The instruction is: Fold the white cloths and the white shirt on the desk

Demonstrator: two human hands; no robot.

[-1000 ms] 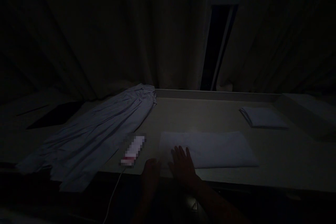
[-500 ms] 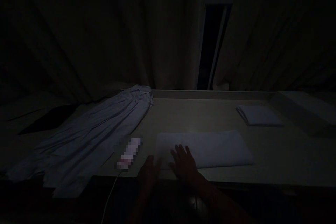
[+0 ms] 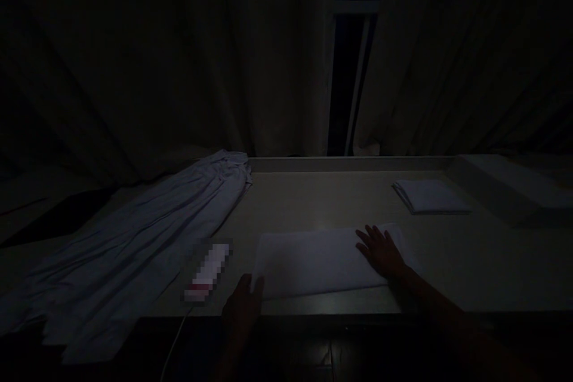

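In the dim head view, a white cloth [image 3: 308, 262], folded into a long flat rectangle, lies near the front edge of the table. My right hand [image 3: 380, 253] rests flat on its right end, fingers spread. At the cloth's lower left corner is my left hand [image 3: 244, 304], its thumb and fingers apart; the thumb seems to touch the edge. Farther back on the right lies a smaller folded white cloth [image 3: 432, 197]. A crumpled, gathered pale cloth [image 3: 156, 245] stretches across the table's left side and hangs over the front edge.
A blurred-out pale object with a white cord [image 3: 174, 343] lies left of the folded cloth. A pale box-like block [image 3: 510, 191] stands at the right on the table [image 3: 313, 197]. Dark curtains [image 3: 268, 71] and a narrow window gap [image 3: 349, 83] are behind; a dark flat object [image 3: 62, 215] is far left.
My right hand has slid from the left part of the folded cloth to its right end. My left hand stays by the left corner. The view has shifted slightly right.
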